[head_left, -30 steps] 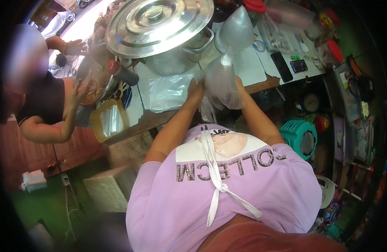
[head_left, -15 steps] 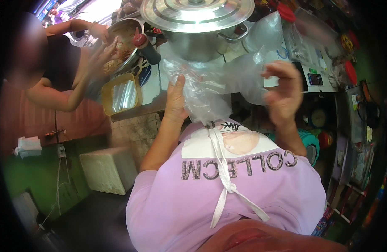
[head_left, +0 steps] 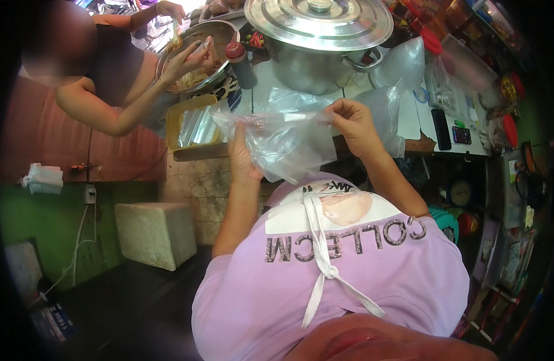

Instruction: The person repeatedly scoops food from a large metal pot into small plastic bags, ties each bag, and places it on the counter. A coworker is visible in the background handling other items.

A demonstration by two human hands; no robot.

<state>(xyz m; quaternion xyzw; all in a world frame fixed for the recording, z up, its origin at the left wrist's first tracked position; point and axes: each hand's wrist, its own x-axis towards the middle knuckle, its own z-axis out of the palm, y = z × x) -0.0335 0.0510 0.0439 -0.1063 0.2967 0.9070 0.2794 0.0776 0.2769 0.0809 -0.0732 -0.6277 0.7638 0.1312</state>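
Mid-frame, just below the big lidded steel pot (head_left: 322, 36) on the bench (head_left: 409, 120), both hands pinch a clear plastic bag (head_left: 277, 141), left hand (head_left: 244, 159) fingers and right hand (head_left: 352, 123) fingers closed on its rim, stretching it apart so the mouth opens.

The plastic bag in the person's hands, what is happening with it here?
The person holds a clear plastic bag in front of the chest, left hand behind it, right hand pinching its top edge. Beyond it stands a big steel pot with its lid on. At the left, another person's hand reaches into a metal bowl.
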